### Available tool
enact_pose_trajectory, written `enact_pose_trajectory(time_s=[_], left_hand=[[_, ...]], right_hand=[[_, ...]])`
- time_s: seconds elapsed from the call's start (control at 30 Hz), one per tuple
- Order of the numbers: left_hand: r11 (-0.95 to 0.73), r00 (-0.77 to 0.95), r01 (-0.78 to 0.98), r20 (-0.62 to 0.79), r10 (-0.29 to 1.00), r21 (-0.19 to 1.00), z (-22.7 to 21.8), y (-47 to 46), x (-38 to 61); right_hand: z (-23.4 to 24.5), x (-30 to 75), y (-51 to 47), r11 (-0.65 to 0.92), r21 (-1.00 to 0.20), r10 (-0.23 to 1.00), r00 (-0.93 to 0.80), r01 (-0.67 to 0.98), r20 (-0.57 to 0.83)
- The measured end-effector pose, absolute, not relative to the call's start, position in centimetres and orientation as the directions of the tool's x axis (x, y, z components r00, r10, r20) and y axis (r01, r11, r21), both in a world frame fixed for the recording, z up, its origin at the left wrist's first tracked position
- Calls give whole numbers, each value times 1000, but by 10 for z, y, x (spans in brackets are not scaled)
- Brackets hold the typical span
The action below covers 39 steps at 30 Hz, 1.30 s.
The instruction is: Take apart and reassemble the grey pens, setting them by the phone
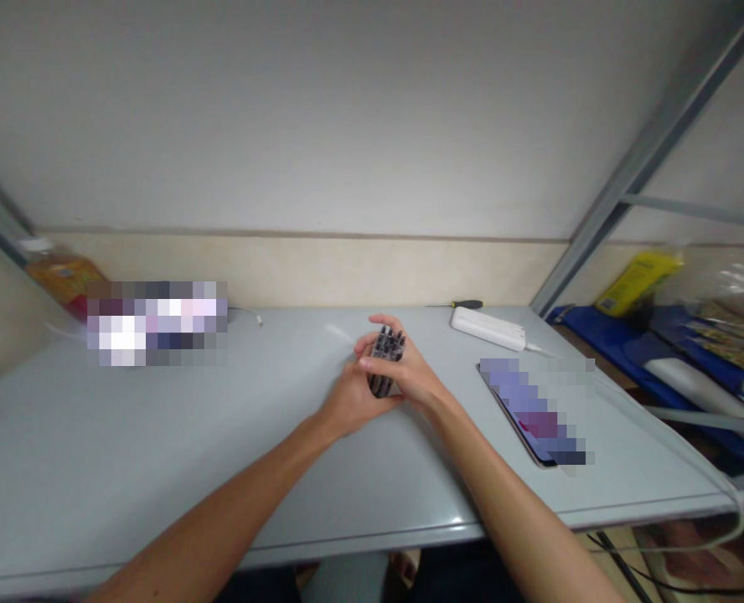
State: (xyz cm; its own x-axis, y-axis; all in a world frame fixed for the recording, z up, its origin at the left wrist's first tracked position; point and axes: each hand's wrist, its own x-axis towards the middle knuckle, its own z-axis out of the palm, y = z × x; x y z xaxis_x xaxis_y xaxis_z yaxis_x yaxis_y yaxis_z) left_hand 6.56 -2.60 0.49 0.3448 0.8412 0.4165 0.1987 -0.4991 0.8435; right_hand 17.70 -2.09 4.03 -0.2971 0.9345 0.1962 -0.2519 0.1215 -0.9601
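Note:
Both hands come together over the middle of the table, around a small dark bundle (383, 381) of thin upright pieces with uneven, shiny grey-black tops. I cannot make out its exact kind. My left hand (350, 400) wraps it from the left and below. My right hand (415, 368) grips it from the right, its thumb lying across the front and its fingers curled behind. The fingers and palms hide part of the bundle. It is held above the grey tabletop (252, 469).
On the right lie a phone (516, 410) with a blurred screen, a white power strip (488, 328) with a cord and a screwdriver (466, 305). At the left stand a bottle (64, 272) and a pixelated object (158, 322). A shelf holds a yellow packet (639, 280).

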Motion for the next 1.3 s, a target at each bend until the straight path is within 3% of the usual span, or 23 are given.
enact_pose_trajectory(time_s=[0.13, 0.33, 0.47, 0.6, 0.77, 0.97, 1.3], left_hand=[[-481, 275, 212, 420, 865, 851, 0, -24, 69], [-523, 182, 227, 492, 851, 822, 2, -22, 71], [-571, 206, 270, 533, 821, 775, 2, -23, 76], [-549, 225, 159, 511, 830, 821, 4, -28, 82], [-467, 326, -25, 449, 832, 884, 9, -27, 78], [-257, 464, -11, 232, 855, 966, 6, -25, 65], [-327, 500, 109, 232, 835, 939, 10, -27, 61]], right_hand=[[42, 175, -21, 125, -964, 954, -238, -235, 181], [45, 160, -26, 376, -906, 924, 6, -195, 382], [45, 153, -28, 404, -887, 914, 66, -221, 400], [45, 154, -28, 416, -894, 908, 122, -169, 400], [48, 159, -29, 419, -897, 908, 36, -142, 418], [51, 168, -30, 335, -909, 896, -215, -249, 389], [53, 175, -32, 300, -926, 886, -292, -230, 359]])
